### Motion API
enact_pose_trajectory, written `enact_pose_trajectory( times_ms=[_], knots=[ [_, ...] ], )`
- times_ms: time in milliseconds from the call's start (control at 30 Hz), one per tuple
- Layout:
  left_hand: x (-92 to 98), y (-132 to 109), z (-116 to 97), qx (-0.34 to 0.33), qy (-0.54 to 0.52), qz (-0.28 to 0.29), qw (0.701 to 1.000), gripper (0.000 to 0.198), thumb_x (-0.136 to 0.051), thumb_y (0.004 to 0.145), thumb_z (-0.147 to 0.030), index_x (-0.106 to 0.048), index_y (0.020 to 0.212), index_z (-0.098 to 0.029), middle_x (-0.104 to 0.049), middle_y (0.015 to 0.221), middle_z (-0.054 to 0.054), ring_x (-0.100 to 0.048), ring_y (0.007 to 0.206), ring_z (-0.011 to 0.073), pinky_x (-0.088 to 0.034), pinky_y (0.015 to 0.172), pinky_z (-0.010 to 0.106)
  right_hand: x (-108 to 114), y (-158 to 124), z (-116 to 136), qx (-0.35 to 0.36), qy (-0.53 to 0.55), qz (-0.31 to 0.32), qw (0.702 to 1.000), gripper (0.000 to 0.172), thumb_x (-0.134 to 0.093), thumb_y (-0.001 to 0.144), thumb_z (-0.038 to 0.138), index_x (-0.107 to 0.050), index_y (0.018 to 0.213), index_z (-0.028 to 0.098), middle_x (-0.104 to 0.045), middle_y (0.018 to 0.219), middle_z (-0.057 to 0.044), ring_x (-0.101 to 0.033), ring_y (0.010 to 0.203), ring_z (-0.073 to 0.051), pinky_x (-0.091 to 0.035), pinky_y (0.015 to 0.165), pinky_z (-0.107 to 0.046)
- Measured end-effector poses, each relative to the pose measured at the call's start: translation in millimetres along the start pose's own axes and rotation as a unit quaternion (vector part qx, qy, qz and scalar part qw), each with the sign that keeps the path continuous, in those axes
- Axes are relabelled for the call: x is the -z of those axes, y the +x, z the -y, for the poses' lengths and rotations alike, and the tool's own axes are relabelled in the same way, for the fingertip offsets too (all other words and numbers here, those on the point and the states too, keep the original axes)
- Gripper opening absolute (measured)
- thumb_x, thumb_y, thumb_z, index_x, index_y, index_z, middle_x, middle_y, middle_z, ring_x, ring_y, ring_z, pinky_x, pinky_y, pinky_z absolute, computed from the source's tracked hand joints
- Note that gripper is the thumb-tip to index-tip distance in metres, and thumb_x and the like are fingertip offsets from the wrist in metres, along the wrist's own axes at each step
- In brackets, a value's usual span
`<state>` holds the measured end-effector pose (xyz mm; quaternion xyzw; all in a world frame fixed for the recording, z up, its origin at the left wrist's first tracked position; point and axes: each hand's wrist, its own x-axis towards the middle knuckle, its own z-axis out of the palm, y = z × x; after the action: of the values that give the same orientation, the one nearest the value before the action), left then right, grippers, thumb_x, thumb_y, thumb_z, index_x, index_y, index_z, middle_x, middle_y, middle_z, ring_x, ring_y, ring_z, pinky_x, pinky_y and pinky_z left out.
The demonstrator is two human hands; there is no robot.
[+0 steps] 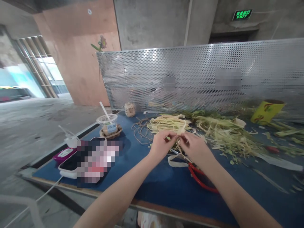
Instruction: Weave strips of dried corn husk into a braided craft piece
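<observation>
Both of my hands meet over the middle of a blue table [152,186]. My left hand [162,145] pinches a pale green leaf strip [178,131] with thumb and fingers closed. My right hand [196,148] is closed on the same strip, fingertips almost touching the left ones. Just behind them lies a heap of yellowish leaf strips [169,123]. Under my right wrist lie red-handled scissors [201,179] and a loop of pale tape [175,162].
A larger pile of green strips [226,134] spreads to the right, near a yellow roll [268,111]. Brown twine [140,129], a plastic cup with a straw [107,123] and a small jar [129,109] stand left. A perforated metal screen [201,76] backs the table.
</observation>
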<state>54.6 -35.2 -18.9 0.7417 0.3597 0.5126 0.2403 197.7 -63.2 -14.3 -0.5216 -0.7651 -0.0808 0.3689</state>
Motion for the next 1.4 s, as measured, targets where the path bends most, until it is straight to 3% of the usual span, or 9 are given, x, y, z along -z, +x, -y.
enact_pose_trajectory(
  times_ms=[200, 333, 467, 567, 700, 900, 1200, 1400],
  knots=[
    [-2.6, 1, -2, 0.017, -0.023, 0.025, 0.999, 0.013, -0.054, 0.074, -0.027, -0.061, 0.072, -0.016, -0.063, 0.073, 0.003, -0.056, 0.066, 0.0111, -0.042, 0.054, 0.019, 4, -1, -5, -0.049, 0.065, 0.000, 0.997, 0.014, -0.044, 0.074, 0.023, -0.053, 0.063, 0.019, -0.057, 0.057, -0.002, -0.053, 0.053, -0.015, -0.039, 0.053, -0.025],
    [-3.9, 2, -4, 0.074, -0.102, 0.057, 0.990, 0.016, -0.053, 0.074, -0.029, -0.057, 0.071, -0.014, -0.057, 0.064, 0.000, -0.050, 0.050, 0.0076, -0.040, 0.046, 0.019, 7, -3, -6, -0.087, 0.135, -0.017, 0.987, 0.013, -0.046, 0.072, 0.025, -0.056, 0.068, 0.018, -0.059, 0.059, -0.002, -0.054, 0.052, -0.014, -0.042, 0.053, -0.024],
    [-5.5, 1, -5, 0.122, -0.166, 0.096, 0.974, 0.020, -0.055, 0.073, -0.033, -0.055, 0.074, -0.013, -0.054, 0.062, -0.001, -0.046, 0.046, 0.0057, -0.040, 0.042, 0.018, 7, -5, -6, -0.088, 0.134, 0.000, 0.987, 0.015, -0.047, 0.074, 0.027, -0.057, 0.067, 0.018, -0.060, 0.059, -0.001, -0.054, 0.052, -0.013, -0.041, 0.052, -0.023],
    [-5.8, -1, -3, 0.114, -0.167, 0.092, 0.975, 0.026, -0.061, 0.069, -0.036, -0.057, 0.080, -0.013, -0.056, 0.066, 0.001, -0.049, 0.051, 0.0071, -0.042, 0.045, 0.018, 5, -6, -8, -0.076, 0.114, 0.013, 0.990, 0.015, -0.047, 0.074, 0.027, -0.057, 0.069, 0.018, -0.060, 0.059, -0.001, -0.054, 0.053, -0.013, -0.040, 0.051, -0.022],
    [-4.1, -1, 1, 0.100, -0.144, 0.098, 0.980, 0.025, -0.059, 0.070, -0.038, -0.060, 0.074, -0.013, -0.054, 0.058, -0.001, -0.047, 0.045, 0.0066, -0.040, 0.045, 0.019, 5, -7, -9, -0.070, 0.119, 0.022, 0.990, 0.016, -0.046, 0.075, 0.025, -0.059, 0.074, 0.018, -0.063, 0.063, -0.002, -0.056, 0.056, -0.013, -0.041, 0.055, -0.022],
    [-5.8, -1, -4, 0.109, -0.131, 0.066, 0.983, 0.021, -0.058, 0.072, -0.033, -0.059, 0.066, -0.013, -0.050, 0.051, -0.003, -0.044, 0.039, 0.0059, -0.036, 0.042, 0.019, 6, -6, -7, -0.102, 0.131, 0.009, 0.986, 0.014, -0.048, 0.073, 0.026, -0.059, 0.070, 0.018, -0.061, 0.060, -0.001, -0.053, 0.052, -0.013, -0.041, 0.051, -0.022],
    [-12.3, -9, -12, 0.064, -0.138, -0.020, 0.988, 0.018, -0.058, 0.072, -0.029, -0.057, 0.062, -0.014, -0.053, 0.061, -0.001, -0.048, 0.045, 0.0059, -0.040, 0.045, 0.018, 7, -10, 1, -0.166, 0.207, -0.030, 0.964, 0.014, -0.048, 0.075, 0.028, -0.054, 0.067, 0.018, -0.059, 0.057, 0.000, -0.054, 0.050, -0.013, -0.042, 0.052, -0.024],
    [-10.3, -7, -15, 0.095, -0.169, -0.012, 0.981, 0.017, -0.059, 0.071, -0.030, -0.056, 0.065, -0.014, -0.052, 0.063, -0.002, -0.049, 0.042, 0.0056, -0.042, 0.044, 0.019, 7, -8, -9, -0.189, 0.313, 0.006, 0.931, 0.018, -0.049, 0.076, 0.035, -0.055, 0.070, 0.019, -0.058, 0.056, 0.000, -0.057, 0.051, -0.014, -0.047, 0.054, -0.027]
  ],
)
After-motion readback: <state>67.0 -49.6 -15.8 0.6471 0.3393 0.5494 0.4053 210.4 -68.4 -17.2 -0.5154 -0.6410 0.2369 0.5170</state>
